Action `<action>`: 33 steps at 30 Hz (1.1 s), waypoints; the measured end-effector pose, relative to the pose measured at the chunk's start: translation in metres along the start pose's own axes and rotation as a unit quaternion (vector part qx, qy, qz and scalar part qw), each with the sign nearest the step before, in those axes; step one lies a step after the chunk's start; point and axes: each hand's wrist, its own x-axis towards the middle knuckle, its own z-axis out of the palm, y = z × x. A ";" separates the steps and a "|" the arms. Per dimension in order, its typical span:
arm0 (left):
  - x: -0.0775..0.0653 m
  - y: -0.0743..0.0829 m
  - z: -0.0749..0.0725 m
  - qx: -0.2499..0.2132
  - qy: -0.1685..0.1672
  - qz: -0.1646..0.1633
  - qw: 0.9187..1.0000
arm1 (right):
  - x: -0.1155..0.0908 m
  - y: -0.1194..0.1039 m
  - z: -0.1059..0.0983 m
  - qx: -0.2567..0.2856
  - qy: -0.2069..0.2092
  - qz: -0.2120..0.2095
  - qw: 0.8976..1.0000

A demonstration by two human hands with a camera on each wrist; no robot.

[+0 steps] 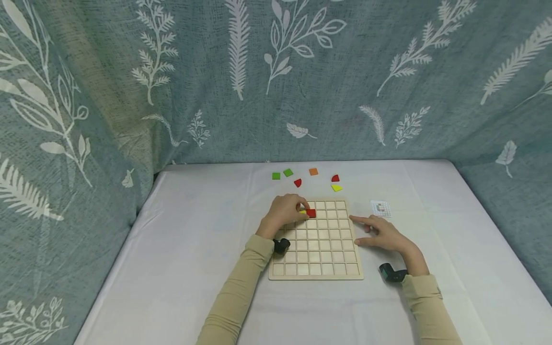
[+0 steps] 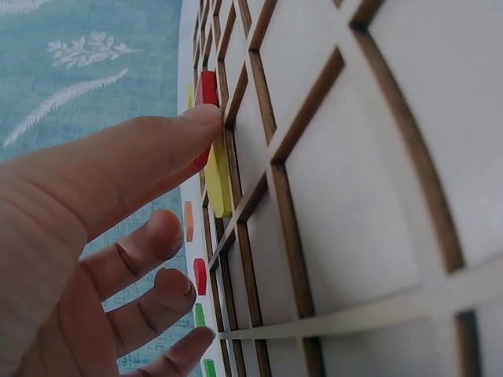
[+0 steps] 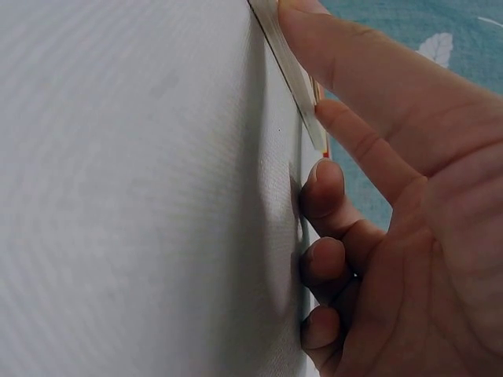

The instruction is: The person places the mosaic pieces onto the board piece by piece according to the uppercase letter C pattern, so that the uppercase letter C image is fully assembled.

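A wooden grid board [image 1: 316, 277] with rows of square cells lies on the white tablecloth. Over its upper left part, my left hand [image 1: 284, 210] pinches a small red tile [image 1: 311, 213] between thumb and index finger. Beside that tile is a yellow piece [image 1: 303, 212], partly hidden by the hand; the left wrist view shows this yellow piece [image 2: 221, 184] at the grid, close to the thumb. My right hand [image 1: 383, 234] touches the board's right edge with its extended index finger and thumb, its other fingers bent and holding nothing.
Behind the board lie two green tiles [image 1: 276, 176], an orange tile [image 1: 313, 171], two red rounded pieces [image 1: 298, 182] and a yellow piece [image 1: 337, 188]. A small printed pattern card [image 1: 381, 208] lies right of the board. A patterned curtain [image 1: 267, 120] borders the table.
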 end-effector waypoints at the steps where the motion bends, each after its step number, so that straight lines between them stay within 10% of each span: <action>1: 0.000 0.000 0.000 0.003 0.000 0.000 1.000 | 0.000 0.000 0.000 0.001 0.000 0.000 1.000; 33: 0.003 0.005 0.004 0.001 0.003 0.011 1.000 | 0.001 0.002 -0.001 0.012 0.001 -0.004 1.000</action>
